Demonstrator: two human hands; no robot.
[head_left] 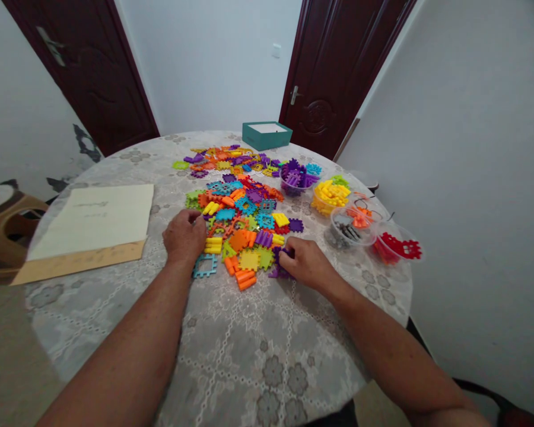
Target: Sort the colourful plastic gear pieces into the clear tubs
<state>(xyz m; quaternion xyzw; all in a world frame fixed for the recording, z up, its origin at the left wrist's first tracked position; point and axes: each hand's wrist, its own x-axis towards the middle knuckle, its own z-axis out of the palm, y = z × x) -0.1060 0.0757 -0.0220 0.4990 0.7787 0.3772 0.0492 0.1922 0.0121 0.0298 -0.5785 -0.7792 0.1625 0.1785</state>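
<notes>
My left hand (184, 237) rests at the left side of a pile of colourful plastic building tiles, its fingers curled by the yellow ridged pieces (213, 245). Whatever lies in those fingertips is hidden. At the pile's right edge, my right hand (310, 262) has its thumb and forefinger closed at a purple toothed tile (279, 265), partly covered by the fingers. Between the hands lie a yellow square tile (249, 260), orange ridged pieces (245, 279) and a purple ridged piece (264, 238). A blue square frame (204, 266) sits just below my left hand.
Clear tubs on the right hold purple (296, 177), yellow (331, 196), grey (347, 230) and red pieces (398, 246). Farther back are a second heap of tiles (225, 159) and a green box (267, 137). A paper sheet (93, 216) lies left on the patterned tablecloth (231, 356).
</notes>
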